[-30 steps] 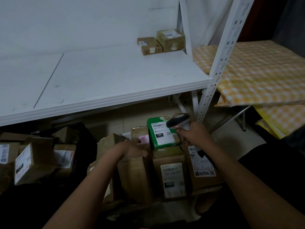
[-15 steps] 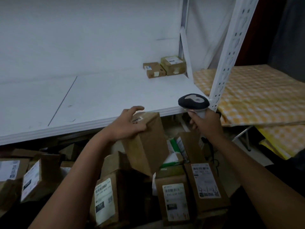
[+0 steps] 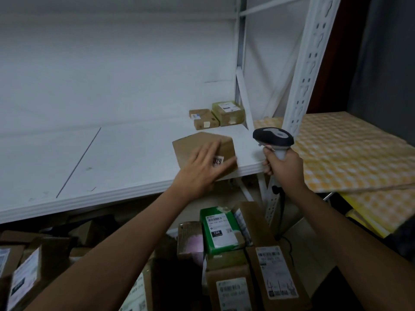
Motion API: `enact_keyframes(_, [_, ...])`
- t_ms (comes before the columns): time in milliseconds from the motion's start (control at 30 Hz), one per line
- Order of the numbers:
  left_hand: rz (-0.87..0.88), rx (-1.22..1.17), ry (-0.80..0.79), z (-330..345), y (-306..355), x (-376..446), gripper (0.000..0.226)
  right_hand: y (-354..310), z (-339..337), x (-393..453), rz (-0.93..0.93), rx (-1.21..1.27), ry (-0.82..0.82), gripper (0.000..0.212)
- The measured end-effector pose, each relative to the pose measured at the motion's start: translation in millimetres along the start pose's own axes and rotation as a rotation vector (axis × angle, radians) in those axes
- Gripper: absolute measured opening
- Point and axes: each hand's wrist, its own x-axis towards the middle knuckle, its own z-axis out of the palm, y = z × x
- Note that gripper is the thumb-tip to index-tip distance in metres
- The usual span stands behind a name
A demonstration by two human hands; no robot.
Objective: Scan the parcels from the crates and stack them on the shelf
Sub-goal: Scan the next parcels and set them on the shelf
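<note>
**Box at the shelf's front edge, scanner held beside it**

The left hand (image 3: 202, 169) lies on a brown box (image 3: 203, 153) with its fingers spread nearly straight over the near face, partly covering a small white label. The box sits at the front edge of the white shelf (image 3: 112, 153), its near part blurred, so whether it rests fully on the board cannot be told. The right hand (image 3: 283, 167) is curled round the grip of a scanner (image 3: 272, 136), just right of the box and in front of the shelf's corner post. At the back of the shelf, well behind the box, two parcels (image 3: 216, 114) stand side by side and touching. Below the shelf edge, more parcels fill the crates, among them a green one (image 3: 219, 232) with a white label. Right of the shelf lies a yellow checked cloth (image 3: 350, 149).
</note>
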Motion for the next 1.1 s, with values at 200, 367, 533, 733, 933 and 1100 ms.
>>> enact_keyframes(200, [0.078, 0.113, -0.065, 29.8, 3.7, 7.2, 0.091, -8.7, 2.1, 17.9, 0.01, 0.003, -0.034, 0.023])
enact_keyframes(367, [-0.135, -0.16, 0.006, 42.8, -1.6, 7.2, 0.093, -9.8, 8.1, 33.2, -0.014, -0.025, -0.081, 0.024])
enact_keyframes(533, [-0.787, -1.005, 0.132, 39.9, -12.9, 5.9, 0.09, -3.8, 20.6, 43.7, -0.028, -0.061, -0.091, 0.028])
enact_keyframes(733, [-1.071, -1.505, 0.08, 37.2, -18.5, 29.3, 0.089, -9.1, 49.8, 56.8, 0.011, -0.048, -0.215, 0.027])
enact_keyframes(933, [-0.983, -1.574, -0.033, 36.8, -42.1, 38.2, 0.056, -2.7, 66.1, 63.1, 0.057, -0.009, -0.23, 0.028])
enact_keyframes(1100, [-0.798, -1.193, -0.091, 43.5, -86.5, 17.4, 0.04, 2.5, 69.1, 64.4, 0.041, -0.005, -0.215, 0.027])
